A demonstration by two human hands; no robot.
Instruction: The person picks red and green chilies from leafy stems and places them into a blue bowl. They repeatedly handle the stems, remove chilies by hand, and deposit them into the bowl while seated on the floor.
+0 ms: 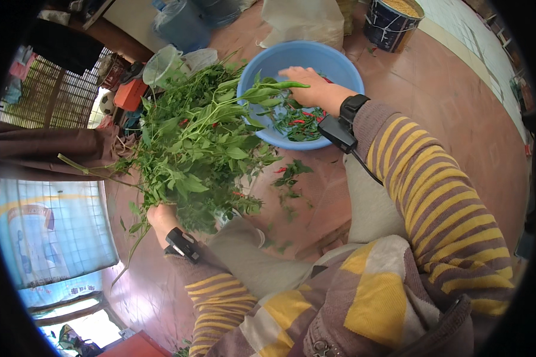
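My left hand (162,220) grips the stems of a leafy chili pepper plant (205,134) low on its left side. Its foliage hides most of my left fingers. Over a round blue plastic basin (302,50) is my right hand (310,89), slightly blurred. A long green chili pepper (290,84) on the plant passes in front of this hand; whether the fingers hold anything is unclear. Inside the basin lie many red and green chili peppers (298,122). A fallen sprig (290,174) with a red chili rests on the floor between my legs and the basin.
A dark bucket (386,29) of yellow grain stands at the far right, near a pale sack (306,20). Behind the plant are a translucent green pail (161,64) and a blue water jug (183,29). A brown cloth (58,149) hangs at left.
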